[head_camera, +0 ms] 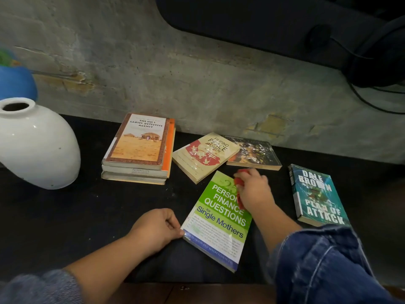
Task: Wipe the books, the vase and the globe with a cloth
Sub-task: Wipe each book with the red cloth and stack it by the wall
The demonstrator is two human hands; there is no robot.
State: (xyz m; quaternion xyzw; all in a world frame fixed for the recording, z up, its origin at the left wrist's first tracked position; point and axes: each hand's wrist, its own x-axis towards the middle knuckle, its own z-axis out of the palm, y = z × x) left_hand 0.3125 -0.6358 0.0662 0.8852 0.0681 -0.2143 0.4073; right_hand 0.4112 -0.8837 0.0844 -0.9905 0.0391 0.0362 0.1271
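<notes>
head view, close, looking forward-down over dark table (65,216).

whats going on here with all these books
A person is wiping the green finance book on the black table. The right hand grips a red cloth on the cover, while the left hand pinches the book's near corner. A stack of books, three loose books, the white vase and the blue globe sit around it, none being handled.
</notes>
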